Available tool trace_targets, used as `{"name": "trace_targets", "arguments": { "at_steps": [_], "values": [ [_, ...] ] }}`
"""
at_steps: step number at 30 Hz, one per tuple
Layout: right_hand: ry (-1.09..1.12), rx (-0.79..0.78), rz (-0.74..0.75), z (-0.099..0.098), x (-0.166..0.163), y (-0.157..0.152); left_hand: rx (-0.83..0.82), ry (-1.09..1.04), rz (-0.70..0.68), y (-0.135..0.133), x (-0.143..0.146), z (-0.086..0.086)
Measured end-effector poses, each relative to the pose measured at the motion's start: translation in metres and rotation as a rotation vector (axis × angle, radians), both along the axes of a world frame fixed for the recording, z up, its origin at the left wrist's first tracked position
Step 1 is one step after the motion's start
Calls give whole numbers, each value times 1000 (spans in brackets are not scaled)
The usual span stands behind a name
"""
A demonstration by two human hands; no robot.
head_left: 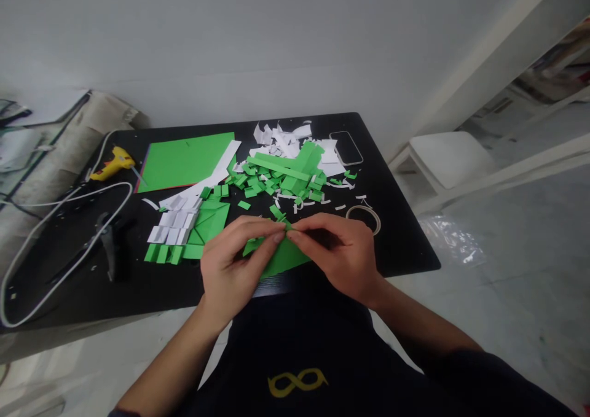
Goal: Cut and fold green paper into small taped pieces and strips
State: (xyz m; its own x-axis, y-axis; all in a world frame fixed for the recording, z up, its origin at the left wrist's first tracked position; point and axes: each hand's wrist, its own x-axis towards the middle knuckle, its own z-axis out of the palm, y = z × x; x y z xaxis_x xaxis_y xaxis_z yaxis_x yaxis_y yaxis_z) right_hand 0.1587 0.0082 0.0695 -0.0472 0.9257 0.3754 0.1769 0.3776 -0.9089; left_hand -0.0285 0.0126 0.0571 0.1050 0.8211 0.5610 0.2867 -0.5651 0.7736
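My left hand [239,260] and my right hand [343,254] meet at the front of the table, fingertips closed together on a small green paper piece [288,226]. Below the fingers lies a larger green paper sheet [283,258], partly hidden by both hands. Just beyond is a heap of small folded green paper pieces [255,180] with longer green strips [281,166] on top. To the left, rows of folded white paper pieces [173,220] and green ones [163,254] sit beside a green paper panel [209,223].
On the black table [396,233] lie white paper scraps [281,137], a roll of tape [375,220], a phone-shaped outline [346,148] and green sheets [188,159]. A yellow glue gun [113,163], white cable [55,282] and dark-handled tool [108,245] occupy the left. A white stool [452,159] stands right.
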Motion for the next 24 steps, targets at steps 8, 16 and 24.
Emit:
{"name": "trace_targets", "arguments": {
  "at_steps": [8, 16, 24],
  "values": [
    [-109, 58, 95, 1, 7, 5, -105, 97, -105, 7, -11, 7],
    [98, -91, 72, -3, 2, 7, -284, -39, -122, 6, -7, 10],
    [239, -182, 5, -9, 1, 9, -312, -94, -94, 7, -3, 6]
  ]
}}
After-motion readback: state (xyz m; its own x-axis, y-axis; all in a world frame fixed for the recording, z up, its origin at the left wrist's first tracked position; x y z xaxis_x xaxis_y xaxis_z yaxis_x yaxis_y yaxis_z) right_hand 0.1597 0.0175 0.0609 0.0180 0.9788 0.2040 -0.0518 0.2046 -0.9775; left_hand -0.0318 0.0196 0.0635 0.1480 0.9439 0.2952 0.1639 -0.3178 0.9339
